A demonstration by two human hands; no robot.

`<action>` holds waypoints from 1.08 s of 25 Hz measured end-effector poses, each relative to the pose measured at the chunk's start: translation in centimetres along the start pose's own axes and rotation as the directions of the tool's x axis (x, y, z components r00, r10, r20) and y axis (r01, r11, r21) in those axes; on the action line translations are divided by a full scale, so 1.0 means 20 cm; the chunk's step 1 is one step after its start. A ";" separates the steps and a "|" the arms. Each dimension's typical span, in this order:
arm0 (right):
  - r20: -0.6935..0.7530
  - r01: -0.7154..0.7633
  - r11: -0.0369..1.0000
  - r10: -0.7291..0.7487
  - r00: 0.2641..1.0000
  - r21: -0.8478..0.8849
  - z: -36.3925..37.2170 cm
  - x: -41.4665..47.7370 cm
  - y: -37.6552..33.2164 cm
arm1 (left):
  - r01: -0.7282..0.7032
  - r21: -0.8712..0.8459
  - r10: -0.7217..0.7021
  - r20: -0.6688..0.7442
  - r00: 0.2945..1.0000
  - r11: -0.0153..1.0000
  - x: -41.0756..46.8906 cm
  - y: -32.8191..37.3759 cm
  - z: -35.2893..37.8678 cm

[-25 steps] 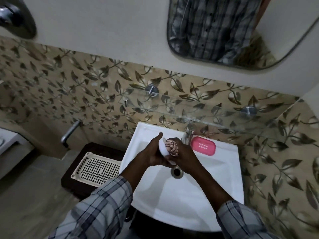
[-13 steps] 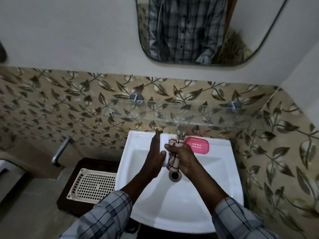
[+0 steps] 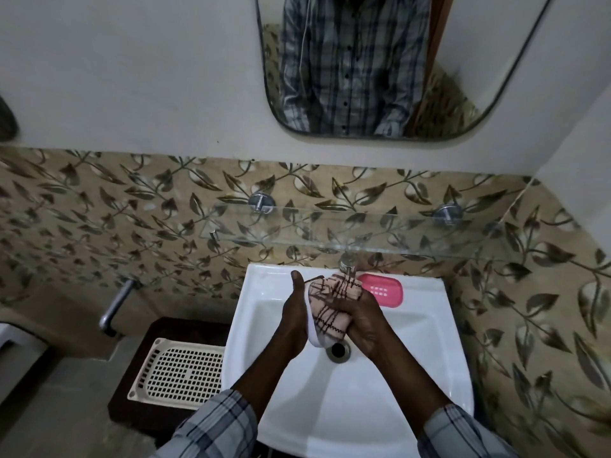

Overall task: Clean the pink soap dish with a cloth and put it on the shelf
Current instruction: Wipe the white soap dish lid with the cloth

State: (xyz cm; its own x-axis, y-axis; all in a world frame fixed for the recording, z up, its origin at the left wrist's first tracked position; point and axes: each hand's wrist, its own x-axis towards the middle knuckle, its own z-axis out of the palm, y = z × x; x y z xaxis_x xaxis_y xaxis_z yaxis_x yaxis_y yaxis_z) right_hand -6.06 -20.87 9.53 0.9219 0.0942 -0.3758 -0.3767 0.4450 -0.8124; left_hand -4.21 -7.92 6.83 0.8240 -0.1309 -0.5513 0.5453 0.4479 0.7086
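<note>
The pink soap dish piece (image 3: 383, 289), with slots in its top, lies on the back right rim of the white sink (image 3: 426, 328). Over the basin my left hand (image 3: 295, 317) grips a white oval piece (image 3: 314, 335) by its edge, thumb pointing up. My right hand (image 3: 363, 320) presses a pink checked cloth (image 3: 332, 300) against that white piece and covers most of it. A glass shelf (image 3: 380, 231) is fixed to the tiled wall just above the sink and nothing stands on it.
A metal tap (image 3: 347, 264) stands at the back of the sink, beside the pink piece. The drain (image 3: 338, 350) lies below my hands. A cream perforated tray (image 3: 178, 371) rests on a dark stand to the left. A mirror (image 3: 380, 67) hangs above.
The cloth has opened from a bunched wad and now lies spread over the white piece. My view has tilted up and shows more of the mirror. The pink piece has not moved.
</note>
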 end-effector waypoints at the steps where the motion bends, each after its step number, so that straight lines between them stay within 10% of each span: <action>1: 0.026 0.008 0.999 -0.007 1.000 -0.031 -0.02 -0.01 -0.03 | 0.032 -0.076 -0.028 0.054 0.998 0.997 0.01 0.02 -0.02; 8: 0.239 0.397 0.506 -0.349 0.906 -0.766 -0.07 0.02 -0.25 | 0.210 -0.120 -0.196 0.114 0.974 0.970 0.01 0.06 -0.13; 12: 0.800 0.726 -0.345 -0.169 0.576 -0.595 -0.07 0.00 -0.09 | 0.350 -0.099 -0.322 0.225 0.920 0.931 0.02 0.08 -0.09; 14: 0.859 0.805 -0.394 0.069 0.508 -0.444 -0.15 0.01 -0.07 | 0.388 -0.073 -0.358 0.263 0.896 0.919 0.02 0.06 -0.11; 18: 0.764 0.725 -0.449 0.130 0.632 -0.523 -0.17 0.03 -0.11 | 0.415 -0.071 -0.368 0.345 0.863 0.907 0.04 0.03 -0.11; 23: 0.925 0.818 -0.459 -0.023 0.379 -0.347 -0.09 0.00 -0.02 | 0.423 -0.008 -0.407 0.263 0.875 0.906 0.08 0.02 -0.06; 27: 0.784 0.722 -0.308 -0.188 0.592 -0.619 -0.09 0.03 -0.05 | 0.353 -0.018 -0.340 0.225 0.913 0.936 0.09 0.02 -0.06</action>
State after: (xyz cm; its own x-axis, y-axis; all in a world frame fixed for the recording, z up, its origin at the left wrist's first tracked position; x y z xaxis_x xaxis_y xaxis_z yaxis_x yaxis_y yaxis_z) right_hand -5.35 -22.99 9.35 0.6878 0.6699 0.2797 0.7255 -0.6209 -0.2970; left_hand -2.62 -6.92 5.57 0.6018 -0.4708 -0.6452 0.7979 0.3890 0.4604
